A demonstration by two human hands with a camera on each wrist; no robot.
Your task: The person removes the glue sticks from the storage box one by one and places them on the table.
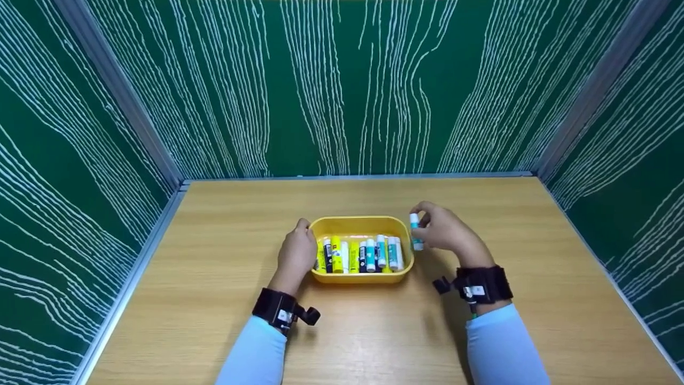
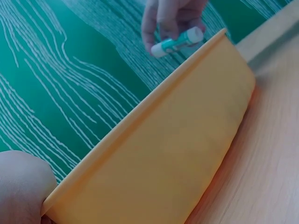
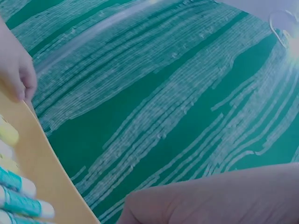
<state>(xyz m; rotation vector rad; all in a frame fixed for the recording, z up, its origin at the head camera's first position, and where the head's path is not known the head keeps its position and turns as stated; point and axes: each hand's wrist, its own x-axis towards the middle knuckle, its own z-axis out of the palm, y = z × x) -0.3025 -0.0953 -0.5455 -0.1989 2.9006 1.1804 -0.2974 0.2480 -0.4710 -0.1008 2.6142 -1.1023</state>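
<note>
A yellow plastic basket (image 1: 360,279) stands on the table with several glue sticks lying side by side in it, among them a yellow one (image 1: 336,255) and a teal-and-white one (image 1: 370,255). My left hand (image 1: 297,250) grips the basket's left end at the rim. Just past the right rim, my right hand (image 1: 441,229) pinches a teal glue stick (image 1: 417,232) with white ends between thumb and fingers. The left wrist view shows this glue stick (image 2: 177,42) tilted above the rim. In the right wrist view the right hand's fingertips are out of frame.
The wooden tabletop (image 1: 374,337) surrounds the basket. Green panels with white wavy lines (image 1: 352,91) enclose the back and both sides, joined by grey metal posts (image 1: 123,91). Each wrist wears a black strap (image 1: 483,284) with a small protruding part.
</note>
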